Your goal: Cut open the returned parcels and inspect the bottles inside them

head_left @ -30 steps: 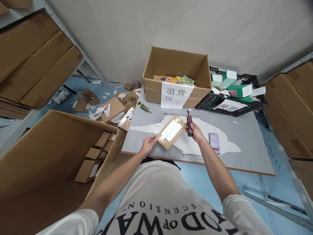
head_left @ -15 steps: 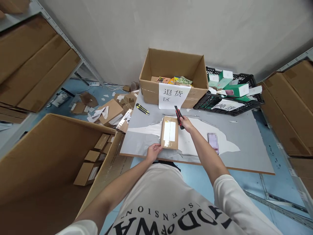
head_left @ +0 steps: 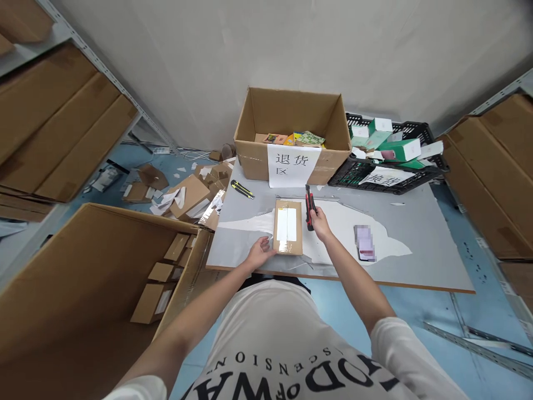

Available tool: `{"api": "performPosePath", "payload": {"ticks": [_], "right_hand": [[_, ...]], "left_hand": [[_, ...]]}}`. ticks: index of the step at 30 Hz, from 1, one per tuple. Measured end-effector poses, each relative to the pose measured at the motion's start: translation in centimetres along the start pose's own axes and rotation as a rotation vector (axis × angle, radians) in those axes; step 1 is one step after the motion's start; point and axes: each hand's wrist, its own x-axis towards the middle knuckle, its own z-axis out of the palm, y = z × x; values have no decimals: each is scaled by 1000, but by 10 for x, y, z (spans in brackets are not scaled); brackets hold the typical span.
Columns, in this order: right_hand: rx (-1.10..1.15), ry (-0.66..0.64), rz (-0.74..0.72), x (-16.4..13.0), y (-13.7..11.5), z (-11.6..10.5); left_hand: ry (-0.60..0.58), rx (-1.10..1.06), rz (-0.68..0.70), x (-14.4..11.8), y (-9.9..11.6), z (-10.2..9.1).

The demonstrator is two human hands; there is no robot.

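**Parcel pinned flat, knife beside it**

The left hand presses its fingers, spread apart, on the near corner of a flat cardboard parcel, steadying it on the grey worktop. Just right of the glossy tape seam, right hand fingers clamp a red-black utility knife, pointing away.

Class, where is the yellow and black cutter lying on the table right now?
In the head view the yellow cutter lies at the table's far left, just left of the labelled carton, untouched by both hands.
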Motion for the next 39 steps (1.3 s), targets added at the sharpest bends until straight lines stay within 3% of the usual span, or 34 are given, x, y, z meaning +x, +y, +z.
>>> {"api": "performPosePath", "payload": {"ticks": [7,13,18,28,34,39], "right_hand": [[466,138,149,-106,29,-23],[342,153,210,-170,55,-16],[466,196,250,-175,60,-4],[695,230,384,-175,46,14],[775,260,370,-181,43,18],[806,272,384,-178,41,25]], "left_hand": [[-174,26,0,17,8,-7],[-243,206,163,17,20,-10],[-220,306,216,30,42,-15],[-172,336,224,95,97,-14],[-143,268,168,127,122,2],[-168,250,123,140,125,19]]}}
